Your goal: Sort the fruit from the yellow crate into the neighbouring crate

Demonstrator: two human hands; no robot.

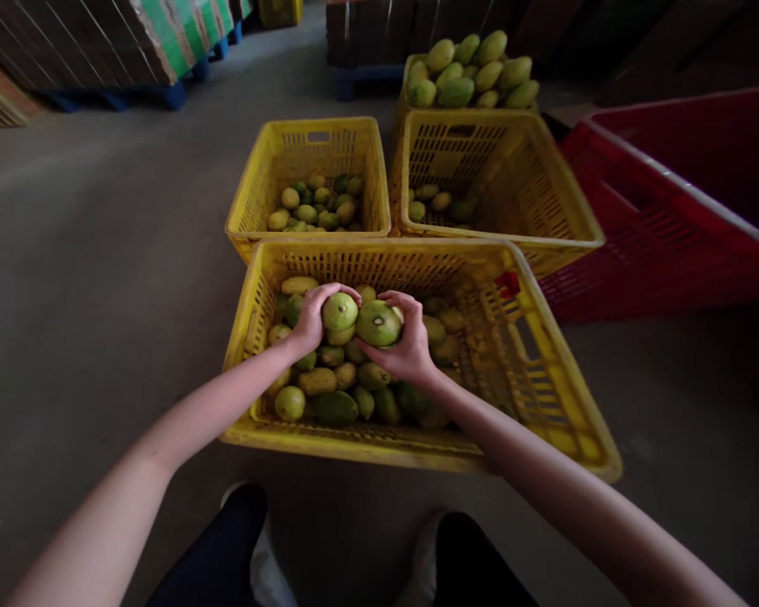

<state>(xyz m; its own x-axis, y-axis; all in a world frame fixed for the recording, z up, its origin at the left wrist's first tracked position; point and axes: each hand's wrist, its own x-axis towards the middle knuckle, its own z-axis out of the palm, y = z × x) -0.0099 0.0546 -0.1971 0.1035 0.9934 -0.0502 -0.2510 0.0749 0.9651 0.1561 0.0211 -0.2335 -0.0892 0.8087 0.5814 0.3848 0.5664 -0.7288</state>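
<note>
My left hand (311, 319) is closed round a pale green papaya (340, 311), its stem end turned up toward me. Beside it, my right hand (413, 344) grips a larger green papaya (378, 324) from the right, thumb below and fingers over the top. The two fruits are close together above the front yellow crate (379, 246). Below them in that crate lie several green and yellow papayas (335, 408), mostly at its left and middle. My wrists and palms hide part of the pile.
Behind stand two more yellow crates, the left one (384, 181) and the right one (566, 185), each with some fruit low inside. Farther back a crate is heaped with papayas (456, 91). A red crate (645, 211) stands on the right. Wrapped stacks on blue pallets (174, 95) are behind.
</note>
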